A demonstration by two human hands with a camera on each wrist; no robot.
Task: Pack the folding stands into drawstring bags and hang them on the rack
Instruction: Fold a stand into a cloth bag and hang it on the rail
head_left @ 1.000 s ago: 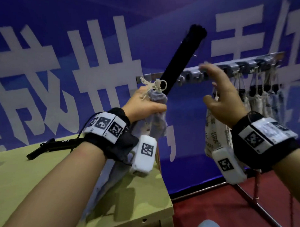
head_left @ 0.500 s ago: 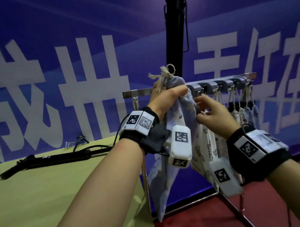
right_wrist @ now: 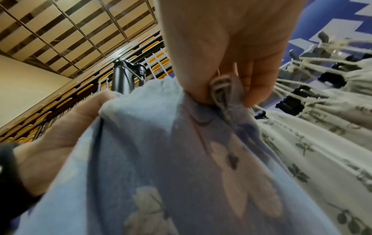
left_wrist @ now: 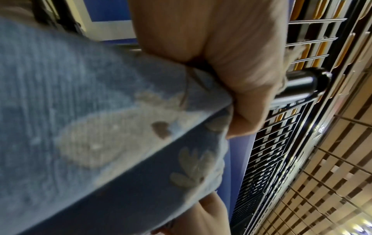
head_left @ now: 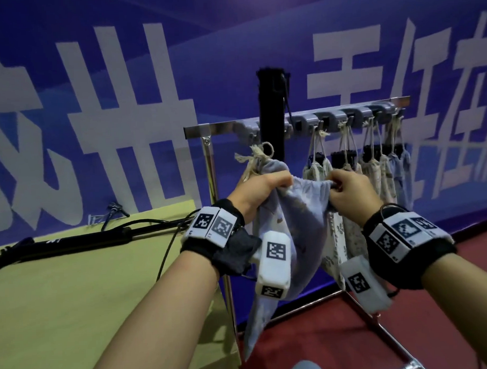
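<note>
Both hands, left hand [head_left: 260, 190] and right hand [head_left: 350, 191], pinch the rim of the blue drawstring bag [head_left: 290, 221] in front of the rack [head_left: 312, 118], the black folding stand [head_left: 271, 111] protruding upward, so next comes cinching and hooking the cord.

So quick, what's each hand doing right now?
Left hand: closed, gripping the blue drawstring bag at its mouth, with the black folding stand sticking up.
Right hand: closed, pinching the bag's rim.

Head view looks down; wrist views upward, close.
</note>
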